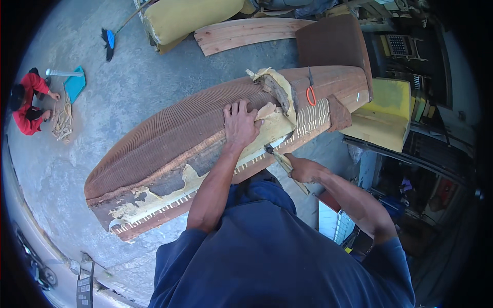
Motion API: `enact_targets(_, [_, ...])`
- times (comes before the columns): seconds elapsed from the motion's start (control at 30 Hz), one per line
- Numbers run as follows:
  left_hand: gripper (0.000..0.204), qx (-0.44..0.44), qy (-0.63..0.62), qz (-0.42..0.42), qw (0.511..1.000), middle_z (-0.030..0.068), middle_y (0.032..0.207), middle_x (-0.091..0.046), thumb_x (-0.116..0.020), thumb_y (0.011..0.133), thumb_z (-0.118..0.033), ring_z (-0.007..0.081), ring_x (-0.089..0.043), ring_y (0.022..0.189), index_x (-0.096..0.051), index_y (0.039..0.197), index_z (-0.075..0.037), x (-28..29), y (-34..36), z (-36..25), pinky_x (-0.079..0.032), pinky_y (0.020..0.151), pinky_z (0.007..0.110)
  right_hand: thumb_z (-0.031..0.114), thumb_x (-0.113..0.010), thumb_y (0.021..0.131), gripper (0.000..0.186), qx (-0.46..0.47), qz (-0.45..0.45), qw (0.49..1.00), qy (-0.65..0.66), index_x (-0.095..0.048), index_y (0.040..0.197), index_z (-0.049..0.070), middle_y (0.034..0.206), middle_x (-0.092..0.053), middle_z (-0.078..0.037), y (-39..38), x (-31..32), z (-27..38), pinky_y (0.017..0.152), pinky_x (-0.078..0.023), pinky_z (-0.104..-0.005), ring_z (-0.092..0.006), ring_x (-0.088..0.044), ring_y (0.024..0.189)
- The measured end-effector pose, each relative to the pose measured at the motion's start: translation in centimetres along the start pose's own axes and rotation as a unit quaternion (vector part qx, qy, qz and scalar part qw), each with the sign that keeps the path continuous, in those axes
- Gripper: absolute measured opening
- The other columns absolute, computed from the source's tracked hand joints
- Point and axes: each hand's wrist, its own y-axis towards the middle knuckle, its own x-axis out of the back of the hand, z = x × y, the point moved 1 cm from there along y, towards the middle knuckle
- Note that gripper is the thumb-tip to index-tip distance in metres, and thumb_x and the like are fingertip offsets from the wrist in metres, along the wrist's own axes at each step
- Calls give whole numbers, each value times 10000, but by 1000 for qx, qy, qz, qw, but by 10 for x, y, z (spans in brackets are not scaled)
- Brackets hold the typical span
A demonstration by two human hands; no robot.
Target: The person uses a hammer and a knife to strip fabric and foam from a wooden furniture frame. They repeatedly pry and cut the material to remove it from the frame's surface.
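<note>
A long brown ribbed upholstered piece [149, 138] lies diagonally across the middle, its near edge stripped to torn cream foam [275, 126] and a row of pale slats or staples [313, 115]. My left hand [241, 124] rests on it with fingers spread, thumb at the torn foam. My right hand [303, 168] is closed on a pincer-like tool with pale handles [277, 157], its dark head at the piece's near edge. Red-handled scissors [310, 96] lie on top, right of a curled foam scrap [277, 84].
A crouching person in red [28, 105] handles scraps [62, 119] beside a teal dustpan [75, 87] at left. A broom [110, 41], rolled foam [190, 20] and a board [251, 33] are behind. A yellow seat [380, 123] and shelving stand right; a motorbike [33, 262] is lower left.
</note>
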Motion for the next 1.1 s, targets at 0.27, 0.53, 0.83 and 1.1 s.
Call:
enact_targets(0.27, [383, 21, 1, 13, 1000, 144, 1322, -552, -781, 834, -379, 312, -471, 1266, -784, 1066, -74, 7, 5, 5, -274, 1113, 520, 187, -621, 994, 518, -81, 51, 995, -1, -378, 1432, 54, 1013, -669, -214, 1, 32, 51, 512, -563, -400, -306, -705, 740])
enact_targets(0.53, [392, 13, 13, 8, 1000, 145, 1322, -552, -779, 833, -394, 307, -471, 1260, -788, 1047, -65, 4, 7, 2, -270, 1108, 519, 277, -549, 1053, 364, -72, 13, 988, 134, -497, 1201, -51, 815, -639, -175, -2, 3, 33, 490, -541, -404, -244, -672, 613])
enact_targets(0.83, [392, 10, 45, 12, 999, 137, 1312, -556, -773, 839, -401, 306, -470, 1252, -795, 1050, -72, -1, 6, -3, -278, 1102, 521, 268, -540, 1047, 373, 2, -157, 969, 192, -522, 1210, -68, 983, -690, -359, 15, -71, -7, 866, -538, -569, -526, -684, 968])
enact_targets(1.1, [445, 6, 75, 6, 997, 145, 1338, -564, -800, 804, -450, 308, -474, 1286, -795, 1060, -87, -8, 3, -2, -274, 1103, 529, 265, -560, 1043, 329, 86, -180, 933, 298, -516, 1295, 57, 1093, -693, -309, 63, -142, -65, 901, -522, -554, -525, -650, 1076])
